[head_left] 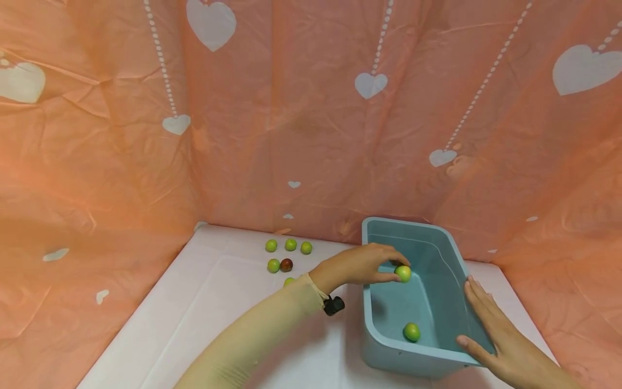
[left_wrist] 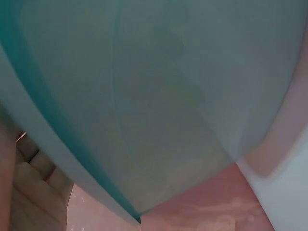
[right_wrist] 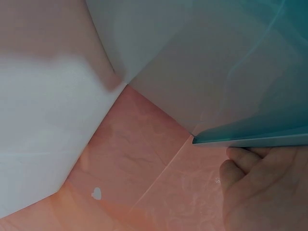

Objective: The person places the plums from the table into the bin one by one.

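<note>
My left hand [head_left: 396,270] reaches over the left rim of a blue plastic tub [head_left: 408,222] and pinches a small green fruit [head_left: 403,273] between thumb and fingers, above the tub's inside. Another green fruit [head_left: 411,331] lies on the tub floor near the front. My right hand [head_left: 478,308] lies flat along the tub's right rim, fingers straight, thumb at the near corner. The left wrist view is filled by the tub wall [left_wrist: 159,96], with part of the left hand [left_wrist: 29,192] at the lower left. In the right wrist view my fingers [right_wrist: 260,183] sit under the tub rim [right_wrist: 250,139].
Several small green fruits [head_left: 290,245] and one brown one [head_left: 286,265] lie on the white table [head_left: 194,313] left of the tub. Orange sheeting with white hearts [head_left: 311,108] walls in the table on three sides. A black device [head_left: 333,305] hangs at my left wrist.
</note>
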The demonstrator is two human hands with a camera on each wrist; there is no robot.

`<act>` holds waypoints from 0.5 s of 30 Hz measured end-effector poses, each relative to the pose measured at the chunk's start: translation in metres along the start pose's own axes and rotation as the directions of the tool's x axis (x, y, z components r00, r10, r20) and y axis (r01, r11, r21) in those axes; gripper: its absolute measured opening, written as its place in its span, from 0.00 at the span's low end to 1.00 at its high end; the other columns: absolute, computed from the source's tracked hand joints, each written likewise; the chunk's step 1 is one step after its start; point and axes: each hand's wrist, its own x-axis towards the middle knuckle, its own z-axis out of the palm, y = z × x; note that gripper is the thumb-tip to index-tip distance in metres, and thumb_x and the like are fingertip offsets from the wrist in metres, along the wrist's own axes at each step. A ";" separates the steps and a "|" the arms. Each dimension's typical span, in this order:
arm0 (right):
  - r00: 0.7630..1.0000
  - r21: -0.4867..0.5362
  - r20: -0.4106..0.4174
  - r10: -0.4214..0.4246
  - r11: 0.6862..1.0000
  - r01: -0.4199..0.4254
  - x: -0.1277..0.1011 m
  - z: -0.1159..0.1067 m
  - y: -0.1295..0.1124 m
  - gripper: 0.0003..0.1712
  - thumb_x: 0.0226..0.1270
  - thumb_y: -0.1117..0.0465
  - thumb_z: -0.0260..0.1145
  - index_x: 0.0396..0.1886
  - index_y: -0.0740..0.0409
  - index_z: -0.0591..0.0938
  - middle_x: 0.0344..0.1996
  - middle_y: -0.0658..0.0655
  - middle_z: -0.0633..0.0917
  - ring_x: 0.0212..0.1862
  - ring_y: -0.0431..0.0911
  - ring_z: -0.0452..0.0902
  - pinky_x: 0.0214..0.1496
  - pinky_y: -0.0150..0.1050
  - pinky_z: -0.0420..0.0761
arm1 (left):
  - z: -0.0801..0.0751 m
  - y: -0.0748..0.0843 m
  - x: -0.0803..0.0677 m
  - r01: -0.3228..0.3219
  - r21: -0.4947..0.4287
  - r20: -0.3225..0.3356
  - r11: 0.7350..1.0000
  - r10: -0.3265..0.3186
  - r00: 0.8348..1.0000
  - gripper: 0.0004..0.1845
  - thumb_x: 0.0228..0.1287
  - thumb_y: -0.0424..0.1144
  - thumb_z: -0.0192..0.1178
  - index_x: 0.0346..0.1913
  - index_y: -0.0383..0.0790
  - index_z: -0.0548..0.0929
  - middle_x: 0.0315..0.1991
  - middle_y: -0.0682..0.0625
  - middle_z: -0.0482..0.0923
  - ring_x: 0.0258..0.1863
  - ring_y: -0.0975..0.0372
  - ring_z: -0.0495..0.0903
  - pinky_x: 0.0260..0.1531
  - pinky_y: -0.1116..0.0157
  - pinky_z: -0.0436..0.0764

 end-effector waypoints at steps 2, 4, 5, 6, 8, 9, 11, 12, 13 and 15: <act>1.000 -0.001 -0.005 -0.004 1.000 0.004 -0.001 0.000 0.000 0.62 0.69 0.55 0.77 0.89 0.61 0.47 0.88 0.62 0.48 0.85 0.31 0.27 0.78 0.19 0.32 | 0.001 0.001 0.005 -0.002 0.011 0.006 1.000 0.002 1.000 0.20 0.78 0.45 0.68 0.67 0.45 0.85 0.60 0.55 0.84 0.61 0.66 0.82 0.62 0.80 0.72; 1.000 -0.001 -0.010 -0.007 1.000 0.007 -0.001 0.001 0.000 0.61 0.69 0.56 0.77 0.89 0.61 0.48 0.88 0.62 0.48 0.85 0.32 0.27 0.79 0.19 0.33 | 0.001 0.002 0.010 -0.009 0.017 0.012 1.000 0.009 1.000 0.20 0.78 0.45 0.68 0.67 0.45 0.85 0.60 0.55 0.84 0.61 0.67 0.82 0.62 0.80 0.72; 1.000 -0.001 -0.013 -0.012 1.000 0.012 -0.001 0.001 0.000 0.61 0.69 0.56 0.77 0.89 0.62 0.48 0.88 0.62 0.48 0.85 0.32 0.27 0.79 0.19 0.33 | 0.001 0.003 0.013 -0.012 0.018 0.016 1.000 0.012 1.000 0.20 0.78 0.45 0.68 0.67 0.45 0.85 0.60 0.55 0.84 0.60 0.67 0.82 0.61 0.80 0.72; 1.000 -0.001 -0.017 -0.015 1.000 0.015 -0.002 0.001 0.001 0.61 0.68 0.56 0.77 0.89 0.62 0.48 0.88 0.62 0.48 0.85 0.32 0.28 0.79 0.19 0.34 | 0.002 0.004 0.015 -0.015 0.020 0.021 1.000 0.014 1.000 0.20 0.78 0.45 0.68 0.67 0.45 0.85 0.60 0.55 0.84 0.60 0.68 0.81 0.61 0.80 0.72; 0.999 -0.001 -0.023 -0.021 1.000 0.021 -0.002 0.002 0.001 0.62 0.68 0.56 0.78 0.89 0.62 0.49 0.88 0.61 0.48 0.85 0.32 0.28 0.79 0.19 0.34 | 0.003 0.005 0.019 -0.015 0.019 0.036 1.000 0.014 0.999 0.20 0.78 0.45 0.68 0.67 0.45 0.85 0.60 0.55 0.84 0.60 0.68 0.81 0.61 0.81 0.72; 0.999 -0.002 -0.029 -0.030 1.000 0.030 -0.002 0.002 0.002 0.62 0.67 0.56 0.78 0.88 0.63 0.49 0.88 0.61 0.49 0.86 0.33 0.29 0.80 0.20 0.35 | 0.004 0.006 0.020 -0.014 0.016 0.043 1.000 0.013 0.999 0.20 0.78 0.45 0.68 0.67 0.45 0.85 0.61 0.54 0.84 0.61 0.67 0.82 0.61 0.81 0.72; 0.998 -0.002 -0.037 -0.046 0.999 0.046 -0.002 0.003 0.003 0.62 0.67 0.56 0.78 0.88 0.64 0.50 0.88 0.60 0.48 0.86 0.34 0.30 0.80 0.21 0.35 | 0.006 0.007 0.024 -0.006 0.022 0.059 1.000 0.005 0.998 0.20 0.78 0.45 0.68 0.67 0.45 0.85 0.61 0.55 0.84 0.61 0.67 0.82 0.60 0.81 0.72; 0.998 -0.001 -0.041 -0.053 0.999 0.053 -0.002 0.003 0.004 0.61 0.67 0.56 0.78 0.88 0.64 0.50 0.88 0.60 0.48 0.86 0.35 0.31 0.81 0.21 0.35 | 0.007 0.007 0.025 -0.003 0.027 0.064 1.000 0.002 0.998 0.20 0.78 0.45 0.68 0.67 0.45 0.85 0.61 0.55 0.84 0.61 0.66 0.82 0.60 0.81 0.72; 0.997 0.000 -0.045 -0.061 0.998 0.061 -0.001 0.003 0.004 0.61 0.67 0.56 0.79 0.88 0.65 0.50 0.88 0.59 0.48 0.87 0.36 0.32 0.81 0.22 0.35 | 0.007 0.007 0.027 -0.001 0.032 0.069 0.999 -0.001 0.998 0.20 0.78 0.45 0.68 0.67 0.45 0.85 0.61 0.55 0.84 0.61 0.67 0.82 0.60 0.81 0.72; 0.996 -0.001 -0.050 -0.077 0.997 0.077 -0.001 0.004 0.005 0.61 0.66 0.56 0.79 0.87 0.66 0.51 0.88 0.58 0.48 0.87 0.37 0.33 0.82 0.23 0.36 | 0.009 0.007 0.030 0.000 0.039 0.077 0.999 -0.003 0.997 0.20 0.77 0.45 0.68 0.67 0.45 0.85 0.60 0.55 0.85 0.60 0.67 0.82 0.60 0.81 0.72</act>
